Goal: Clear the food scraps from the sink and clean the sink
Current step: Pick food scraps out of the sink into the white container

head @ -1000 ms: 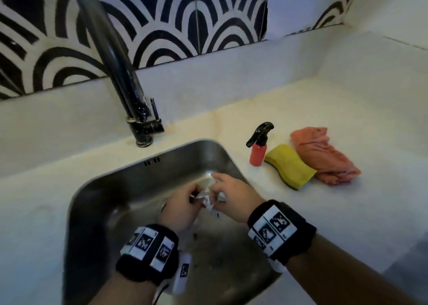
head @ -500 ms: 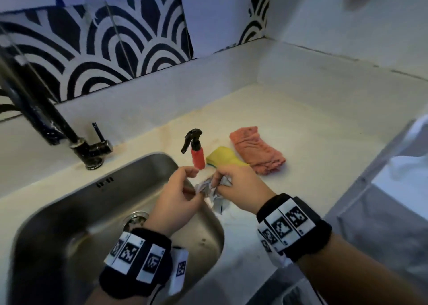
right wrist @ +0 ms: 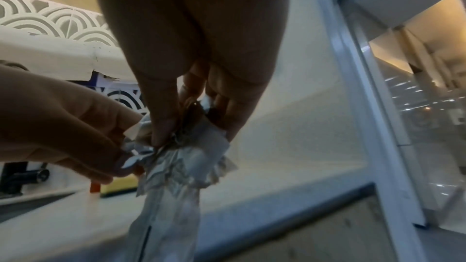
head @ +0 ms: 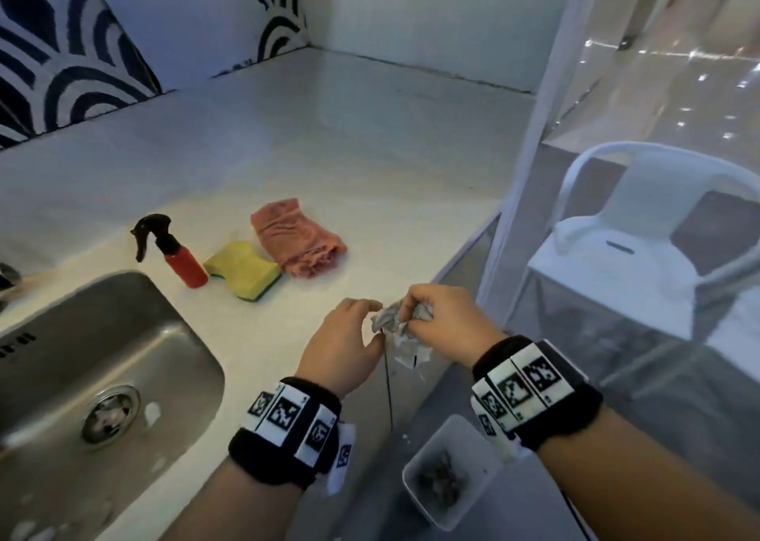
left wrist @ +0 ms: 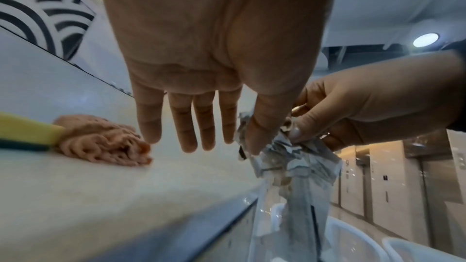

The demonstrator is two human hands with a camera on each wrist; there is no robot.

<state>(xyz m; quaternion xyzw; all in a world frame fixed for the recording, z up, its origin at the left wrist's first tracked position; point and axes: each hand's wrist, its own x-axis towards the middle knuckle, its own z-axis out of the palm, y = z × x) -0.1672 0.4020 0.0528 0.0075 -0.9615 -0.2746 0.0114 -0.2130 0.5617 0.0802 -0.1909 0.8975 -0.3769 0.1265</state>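
The right hand [head: 442, 321] pinches a crumpled, soggy white paper wad [head: 401, 337] between thumb and fingertips, held in the air past the right rim of the stainless steel sink [head: 135, 335], over the counter's front edge. The left hand [head: 343, 345] touches the wad with its thumb, its fingers straight. What the paper wraps looks like brownish scraps, blurred.
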